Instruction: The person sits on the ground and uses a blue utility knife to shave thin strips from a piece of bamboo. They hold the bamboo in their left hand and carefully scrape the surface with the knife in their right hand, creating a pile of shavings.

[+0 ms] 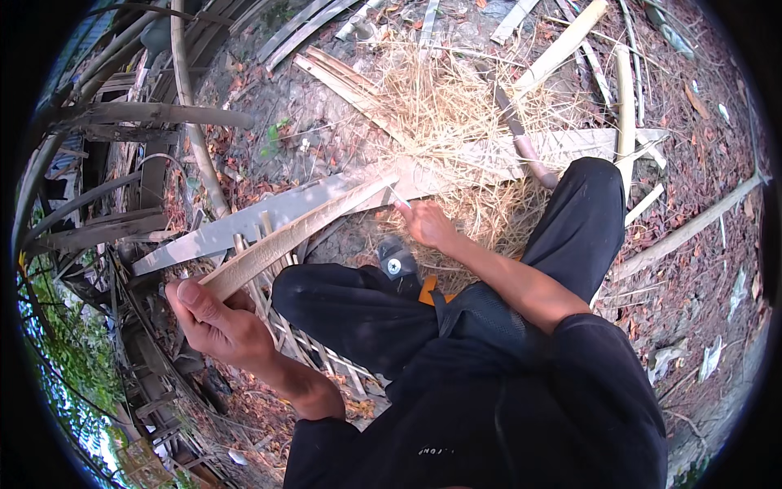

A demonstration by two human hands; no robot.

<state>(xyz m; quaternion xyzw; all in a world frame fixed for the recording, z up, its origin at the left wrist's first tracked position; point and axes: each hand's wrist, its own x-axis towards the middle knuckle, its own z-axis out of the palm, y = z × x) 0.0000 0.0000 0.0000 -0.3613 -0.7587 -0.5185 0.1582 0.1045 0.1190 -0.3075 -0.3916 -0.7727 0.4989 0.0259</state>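
My left hand (216,318) is closed around the near end of a long pale bamboo strip (297,231), its thumb lying on top. The strip slants up and away to the right, and its far end lies over a wooden plank (236,231). At that far end my right hand (428,224) is closed on a small knife (393,194), with the forefinger stretched along it. The knife's short blade is at the strip; most of its handle is hidden in my fist.
Beyond the plank spreads a heap of thin shavings (448,98). A long blade with a brown handle (533,163) lies across it. Bamboo poles (562,49) and split pieces (350,85) surround the heap. At the left stands stacked timber (122,175). My bent legs (350,306) flank the work.
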